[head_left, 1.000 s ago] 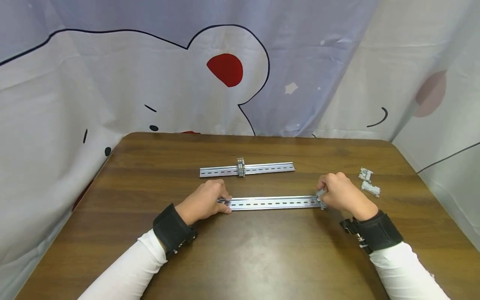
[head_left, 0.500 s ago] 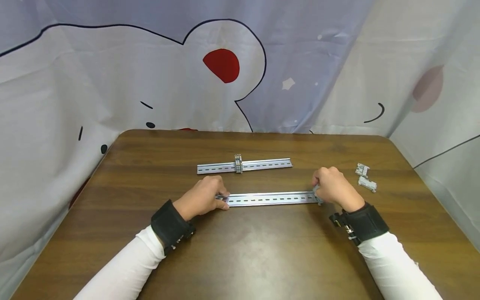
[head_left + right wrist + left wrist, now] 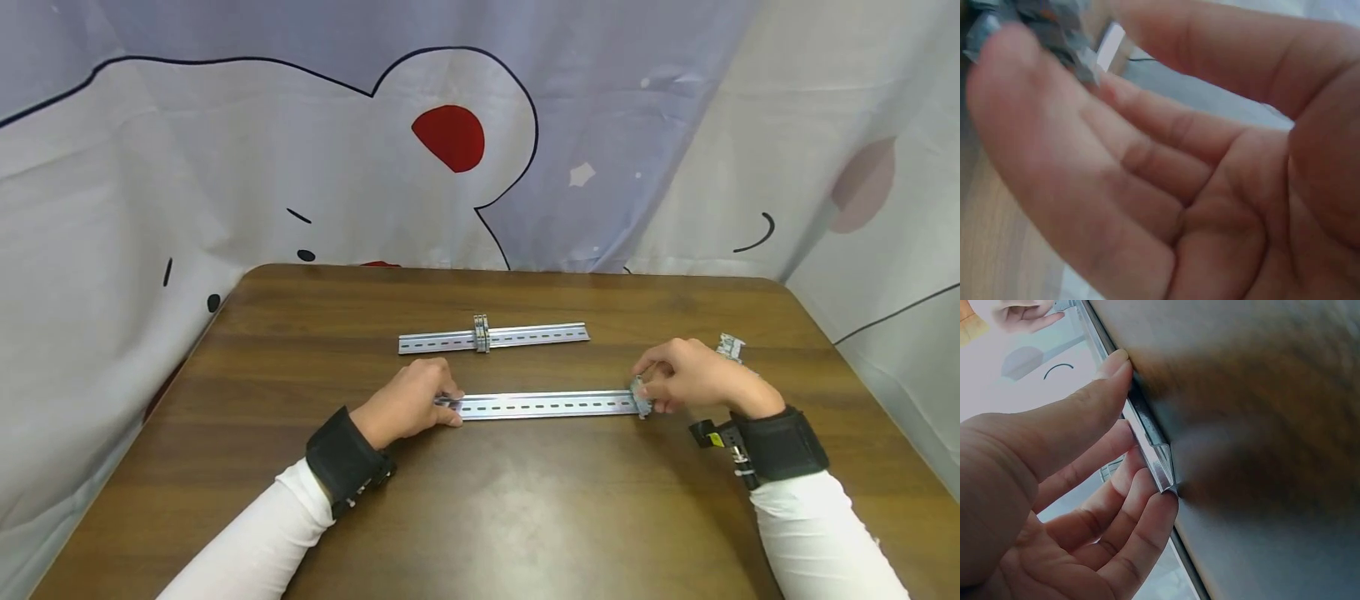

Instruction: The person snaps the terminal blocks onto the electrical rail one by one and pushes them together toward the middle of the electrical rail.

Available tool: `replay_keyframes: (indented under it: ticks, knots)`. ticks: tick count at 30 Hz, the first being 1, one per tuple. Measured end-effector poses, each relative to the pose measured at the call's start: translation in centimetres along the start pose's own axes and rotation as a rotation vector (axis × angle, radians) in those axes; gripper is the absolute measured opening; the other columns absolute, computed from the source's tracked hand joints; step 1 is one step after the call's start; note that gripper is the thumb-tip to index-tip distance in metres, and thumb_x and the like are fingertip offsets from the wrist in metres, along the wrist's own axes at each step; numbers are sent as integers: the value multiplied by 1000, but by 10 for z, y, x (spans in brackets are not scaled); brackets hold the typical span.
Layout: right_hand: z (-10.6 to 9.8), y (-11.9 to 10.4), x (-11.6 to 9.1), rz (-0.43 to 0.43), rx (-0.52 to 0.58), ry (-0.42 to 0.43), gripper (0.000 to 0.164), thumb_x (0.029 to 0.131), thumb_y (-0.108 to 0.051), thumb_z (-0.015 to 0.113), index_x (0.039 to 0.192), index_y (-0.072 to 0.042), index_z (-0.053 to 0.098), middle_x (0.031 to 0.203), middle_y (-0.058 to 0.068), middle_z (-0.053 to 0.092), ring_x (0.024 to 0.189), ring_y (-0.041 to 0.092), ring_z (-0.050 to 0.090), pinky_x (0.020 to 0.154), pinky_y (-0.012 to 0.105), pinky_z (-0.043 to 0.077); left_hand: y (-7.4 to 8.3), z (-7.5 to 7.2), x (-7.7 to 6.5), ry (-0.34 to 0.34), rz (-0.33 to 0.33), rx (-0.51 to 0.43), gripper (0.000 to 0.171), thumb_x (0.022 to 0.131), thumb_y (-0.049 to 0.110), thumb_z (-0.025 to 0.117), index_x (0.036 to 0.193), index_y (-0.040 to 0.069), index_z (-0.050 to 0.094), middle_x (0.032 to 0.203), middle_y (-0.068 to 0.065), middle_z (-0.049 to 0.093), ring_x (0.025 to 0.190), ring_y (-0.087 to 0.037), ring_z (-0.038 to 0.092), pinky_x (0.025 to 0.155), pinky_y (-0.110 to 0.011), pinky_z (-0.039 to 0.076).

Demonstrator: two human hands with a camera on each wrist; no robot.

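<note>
A slotted metal DIN rail point(image 3: 547, 405) lies across the middle of the table. My left hand point(image 3: 408, 402) grips its left end, the thumb on the near edge and fingertips on the far edge. In the left wrist view, the rail's end point(image 3: 1159, 465) shows between the thumb and fingers. A small grey terminal block point(image 3: 641, 398) sits at the rail's right end. Beside it is my right hand point(image 3: 693, 379), its fingers loosely bent and its palm partly spread. One fingertip overlaps the block point(image 3: 1063, 28) in the blurred right wrist view.
Behind lies a second DIN rail point(image 3: 536, 335) carrying several narrow terminal blocks point(image 3: 482, 333). Loose grey-white block point(image 3: 731, 347) rests at the back right, and another beside it is mostly hidden by the right hand. A printed curtain point(image 3: 337, 167) hangs beyond the wooden table point(image 3: 525, 500).
My right hand has turned and shifted slightly right, its fingers loosening and uncovering more of the terminal block. The left hand keeps its hold on the rail. The head view dipped and came back.
</note>
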State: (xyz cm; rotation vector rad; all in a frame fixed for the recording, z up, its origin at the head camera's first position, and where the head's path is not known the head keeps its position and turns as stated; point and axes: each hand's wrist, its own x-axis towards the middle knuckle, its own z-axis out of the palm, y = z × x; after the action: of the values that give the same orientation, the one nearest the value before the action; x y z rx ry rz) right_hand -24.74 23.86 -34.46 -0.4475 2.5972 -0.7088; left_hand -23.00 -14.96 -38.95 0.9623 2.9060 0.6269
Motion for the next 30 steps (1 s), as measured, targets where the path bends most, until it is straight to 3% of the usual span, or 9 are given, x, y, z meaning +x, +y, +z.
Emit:
replay_keyframes:
  ticks: [5, 12, 21, 26, 30]
  knots:
    - [-6, 13, 2, -67, 200, -115, 39, 86, 8, 61, 125, 14, 56, 83, 21, 77, 77, 30, 75, 67, 39, 61, -1, -1, 0, 7, -1, 1, 35, 73, 23, 87, 101, 4, 80, 90, -7, 69, 84, -21, 65, 71, -32, 52]
    - [6, 14, 17, -116, 408, -206, 44, 89, 12, 51, 132, 17, 47, 95, 29, 74, 87, 31, 74, 77, 41, 60, -1, -2, 0, 2, -22, -5, 35, 73, 23, 87, 101, 4, 80, 92, -7, 70, 86, -20, 65, 73, -32, 52]
    - [44, -21, 35, -201, 522, -160, 46, 91, 8, 54, 137, 14, 47, 98, 33, 72, 86, 29, 75, 78, 45, 59, 0, -3, 0, 6, -19, -8, 33, 72, 24, 87, 99, 5, 80, 90, -7, 70, 84, -20, 64, 70, -31, 51]
    - [63, -41, 42, -200, 612, -123, 48, 91, 5, 60, 137, 13, 48, 102, 36, 70, 86, 27, 75, 79, 45, 59, 0, -1, 0, 4, -26, -7, 33, 73, 24, 87, 99, 5, 80, 91, -7, 70, 84, -20, 64, 70, -31, 52]
    - [73, -54, 47, -196, 618, -94, 48, 90, 4, 64, 136, 11, 51, 102, 36, 70, 85, 26, 75, 78, 43, 60, -1, 0, 1, 0, -30, -10, 32, 73, 24, 86, 98, 5, 80, 91, -7, 70, 85, -20, 65, 71, -32, 52]
